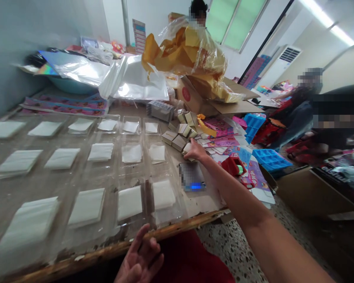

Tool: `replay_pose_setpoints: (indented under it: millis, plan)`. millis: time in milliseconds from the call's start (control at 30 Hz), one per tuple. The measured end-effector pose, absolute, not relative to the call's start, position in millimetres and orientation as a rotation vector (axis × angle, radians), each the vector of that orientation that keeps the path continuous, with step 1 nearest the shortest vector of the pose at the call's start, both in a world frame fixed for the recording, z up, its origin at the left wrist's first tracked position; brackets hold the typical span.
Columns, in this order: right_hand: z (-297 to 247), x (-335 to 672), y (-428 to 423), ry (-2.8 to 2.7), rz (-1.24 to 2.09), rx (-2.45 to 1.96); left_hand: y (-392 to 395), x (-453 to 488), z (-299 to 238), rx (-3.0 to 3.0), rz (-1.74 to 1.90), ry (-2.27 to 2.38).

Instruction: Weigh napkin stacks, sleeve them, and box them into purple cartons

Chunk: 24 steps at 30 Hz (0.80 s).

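Note:
My right hand (195,151) reaches to a cluster of small card stacks (177,138). Its fingers are closed around a small pale stack (188,148) at the near side of the cluster, partly hidden by the hand. Just below it lies a phone-like device (192,177) with a blue lit strip. My left hand (143,255) is palm up at the table's front edge, fingers apart and slightly curled, holding nothing. Rows of clear plastic trays fill the left, each with a white paper stack (129,202) inside; one such stack (164,194) is nearest my left hand.
Behind the trays lie clear plastic sheets (135,84) and printed pink strips (65,106). A cardboard box (191,94) holds yellow paper in plastic. A red tape dispenser (233,166) sits at right, near blue compartment trays (271,159). Other people are in the background.

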State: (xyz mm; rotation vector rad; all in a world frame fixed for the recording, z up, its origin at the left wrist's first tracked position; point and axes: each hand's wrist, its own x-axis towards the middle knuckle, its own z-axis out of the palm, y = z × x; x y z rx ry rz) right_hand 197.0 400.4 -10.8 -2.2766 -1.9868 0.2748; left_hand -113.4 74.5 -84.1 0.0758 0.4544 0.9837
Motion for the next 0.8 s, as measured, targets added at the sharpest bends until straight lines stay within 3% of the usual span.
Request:
replay_pose_setpoints:
  millis: [433, 800]
  plan:
    - [-4.9, 203.1, 392.2, -2.131, 0.268, -2.259, 76.3, -96.0, -74.8, 0.098, 0.938, 0.518]
    - [76.7, 205.8, 342.9, -2.157, -0.002, -2.237, 79.6, -96.8, -56.0, 0.127, 0.941, 0.621]
